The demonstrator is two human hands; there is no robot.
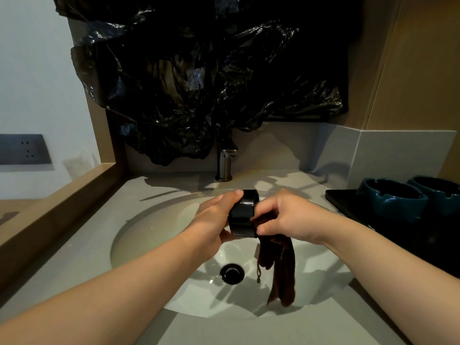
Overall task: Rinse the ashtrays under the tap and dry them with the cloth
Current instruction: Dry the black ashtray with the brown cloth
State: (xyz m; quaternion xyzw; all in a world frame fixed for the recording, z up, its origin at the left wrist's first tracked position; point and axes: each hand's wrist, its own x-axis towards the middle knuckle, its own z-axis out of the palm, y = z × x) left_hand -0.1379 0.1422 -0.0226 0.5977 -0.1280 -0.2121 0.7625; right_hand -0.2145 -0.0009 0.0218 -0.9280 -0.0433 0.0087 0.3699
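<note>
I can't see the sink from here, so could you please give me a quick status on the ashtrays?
Left hand grips black ashtray over sink. Right hand holds brown cloth against it. Two teal ashtrays on tray. Nothing blocking.

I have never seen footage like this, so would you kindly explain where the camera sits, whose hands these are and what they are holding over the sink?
There is no machine here: a person wears one wide-angle camera on the head, looking down at their own two bare hands. They stand at a white sink set in a grey counter, with the tap behind it. The left hand grips a black ashtray, tipped on edge over the basin. The right hand holds a brown cloth against it, the cloth's end hanging down. On the right, two teal ashtrays sit on a black tray.
</note>
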